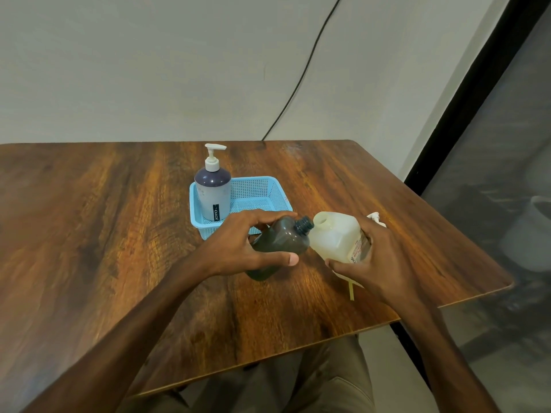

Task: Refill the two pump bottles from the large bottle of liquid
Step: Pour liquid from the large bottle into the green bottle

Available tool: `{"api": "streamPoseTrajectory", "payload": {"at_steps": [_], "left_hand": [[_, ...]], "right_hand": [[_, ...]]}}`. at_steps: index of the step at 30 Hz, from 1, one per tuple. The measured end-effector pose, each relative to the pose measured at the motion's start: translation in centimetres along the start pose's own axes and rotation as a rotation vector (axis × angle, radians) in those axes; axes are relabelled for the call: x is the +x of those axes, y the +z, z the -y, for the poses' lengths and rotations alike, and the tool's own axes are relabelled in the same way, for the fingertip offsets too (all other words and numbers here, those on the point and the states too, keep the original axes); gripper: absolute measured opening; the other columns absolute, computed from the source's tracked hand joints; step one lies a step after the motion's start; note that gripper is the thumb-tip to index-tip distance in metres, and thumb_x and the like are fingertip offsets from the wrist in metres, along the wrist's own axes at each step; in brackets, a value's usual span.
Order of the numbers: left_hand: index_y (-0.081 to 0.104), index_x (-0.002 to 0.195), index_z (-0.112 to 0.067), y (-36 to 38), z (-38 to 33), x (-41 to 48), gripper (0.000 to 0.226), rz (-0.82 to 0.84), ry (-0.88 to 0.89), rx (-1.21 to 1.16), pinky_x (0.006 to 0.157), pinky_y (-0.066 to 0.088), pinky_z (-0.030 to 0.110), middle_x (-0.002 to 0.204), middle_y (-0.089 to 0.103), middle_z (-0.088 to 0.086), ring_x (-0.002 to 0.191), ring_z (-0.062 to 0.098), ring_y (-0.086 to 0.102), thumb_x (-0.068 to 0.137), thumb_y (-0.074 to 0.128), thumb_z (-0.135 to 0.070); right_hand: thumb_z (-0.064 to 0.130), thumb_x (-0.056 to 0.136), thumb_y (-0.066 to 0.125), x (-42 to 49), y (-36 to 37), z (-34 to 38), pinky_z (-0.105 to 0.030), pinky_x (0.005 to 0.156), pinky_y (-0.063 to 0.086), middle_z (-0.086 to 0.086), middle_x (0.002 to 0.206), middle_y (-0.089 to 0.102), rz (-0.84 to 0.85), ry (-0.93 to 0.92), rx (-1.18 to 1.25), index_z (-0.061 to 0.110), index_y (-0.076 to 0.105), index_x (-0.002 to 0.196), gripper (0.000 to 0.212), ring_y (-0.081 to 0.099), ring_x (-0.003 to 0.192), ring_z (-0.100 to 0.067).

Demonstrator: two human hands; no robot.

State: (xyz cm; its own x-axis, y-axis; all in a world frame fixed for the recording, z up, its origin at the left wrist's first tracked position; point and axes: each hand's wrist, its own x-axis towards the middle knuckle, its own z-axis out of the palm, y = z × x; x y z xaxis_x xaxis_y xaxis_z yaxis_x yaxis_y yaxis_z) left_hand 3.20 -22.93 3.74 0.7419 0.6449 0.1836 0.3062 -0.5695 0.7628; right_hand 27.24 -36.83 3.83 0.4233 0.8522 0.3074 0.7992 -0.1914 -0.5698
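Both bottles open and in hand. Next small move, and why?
Probably tip the large bottle so its mouth comes above the dark bottle's open neck. The left hand holds that uncapped bottle tilted toward it, the right hand grips the large bottle, and the two openings sit side by side, not yet lined up.

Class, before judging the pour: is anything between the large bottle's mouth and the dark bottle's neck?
Nothing visible. The large bottle and dark bottle are both uncapped, with their openings close together.
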Motion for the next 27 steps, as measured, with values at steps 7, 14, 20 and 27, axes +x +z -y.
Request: {"api": "streamPoseTrajectory", "payload": {"at_steps": [7, 14, 20, 27], "left_hand": [[0.059, 0.144, -0.040, 0.0, 0.2, -0.1, 0.087, 0.008, -0.002, 0.012, 0.103, 0.057, 0.033, 0.137, 0.065, -0.020, 0.122, 0.006, 0.062, 0.067, 0.076, -0.077], [0.060, 0.137, -0.046, 0.5, 0.4, 0.1, 0.081, -0.031, 0.011, -0.003, 0.102, 0.058, 0.032, 0.133, 0.065, -0.024, 0.120, 0.003, 0.062, 0.065, 0.075, -0.081], [0.063, 0.140, -0.036, 0.9, 0.5, 0.5, 0.084, -0.049, 0.033, -0.030, 0.103, 0.058, 0.041, 0.134, 0.066, -0.019, 0.124, 0.010, 0.062, 0.067, 0.078, -0.076], [0.063, 0.140, -0.039, 1.1, 0.7, 0.7, 0.082, -0.069, 0.058, -0.036, 0.103, 0.058, 0.040, 0.134, 0.067, -0.018, 0.123, 0.008, 0.062, 0.068, 0.079, -0.075]], "right_hand": [[0.035, 0.060, 0.094, -0.1, -0.1, 0.3, -0.035, 0.094, 0.054, 0.003, 0.130, 0.064, 0.013, -0.011, -0.027, 0.023, 0.057, 0.134, 0.084, 0.057, 0.114, -0.013], [0.032, 0.064, 0.093, 0.2, -0.9, 0.6, -0.035, 0.096, 0.051, -0.002, 0.130, 0.064, 0.030, -0.021, -0.085, 0.018, 0.057, 0.133, 0.080, 0.060, 0.113, -0.018], [0.033, 0.061, 0.094, 0.8, -1.6, 0.7, -0.025, 0.082, 0.047, -0.006, 0.120, 0.068, 0.007, -0.065, -0.161, 0.014, 0.060, 0.127, 0.076, 0.062, 0.105, -0.020], [0.029, 0.058, 0.096, 1.3, -1.8, 0.3, -0.023, 0.073, 0.046, -0.010, 0.111, 0.070, 0.008, -0.086, -0.182, 0.011, 0.065, 0.120, 0.071, 0.064, 0.094, -0.019]]}}
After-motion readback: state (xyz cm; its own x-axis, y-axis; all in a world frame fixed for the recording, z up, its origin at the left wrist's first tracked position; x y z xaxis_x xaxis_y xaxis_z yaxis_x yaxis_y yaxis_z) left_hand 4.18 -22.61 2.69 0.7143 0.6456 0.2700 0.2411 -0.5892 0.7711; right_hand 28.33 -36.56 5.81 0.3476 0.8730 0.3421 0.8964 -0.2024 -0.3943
